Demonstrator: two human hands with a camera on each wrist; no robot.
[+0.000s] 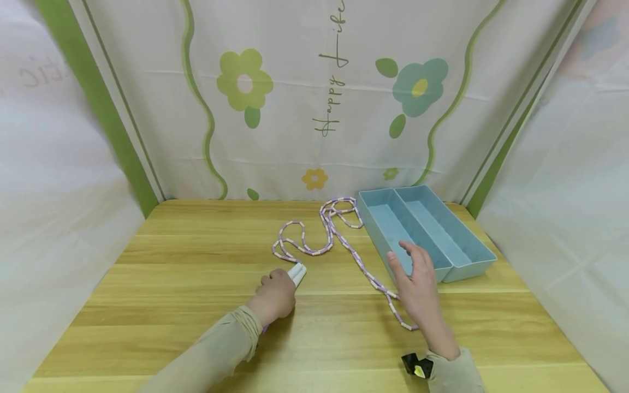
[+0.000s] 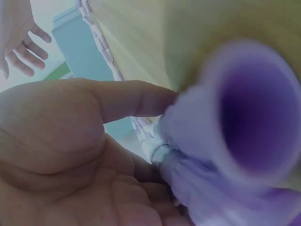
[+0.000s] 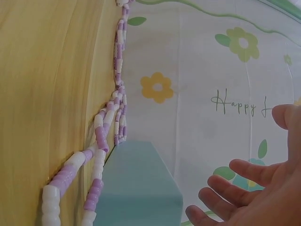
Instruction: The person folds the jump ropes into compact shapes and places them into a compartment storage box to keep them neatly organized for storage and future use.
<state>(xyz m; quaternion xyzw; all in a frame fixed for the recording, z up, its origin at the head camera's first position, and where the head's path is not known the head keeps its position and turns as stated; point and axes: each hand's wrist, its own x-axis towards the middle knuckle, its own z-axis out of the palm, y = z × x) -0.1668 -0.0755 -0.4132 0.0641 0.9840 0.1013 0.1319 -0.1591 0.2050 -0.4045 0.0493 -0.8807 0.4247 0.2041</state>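
My left hand grips the handles of a beaded jump rope, fingers curled round them low over the table. Their front ends look white in the head view; up close in the left wrist view, the purple handle has a wide hollow end. From there the rope, strung with white and purple beads, runs in loose loops across the wood toward the right. My right hand, empty with fingers spread, hovers above the rope's near end and partly covers the left tray in the head view.
Two long light blue trays, a left tray and a right tray, stand side by side at the right of the wooden table. A printed white curtain closes off the back and sides. A black device sits at my right wrist.
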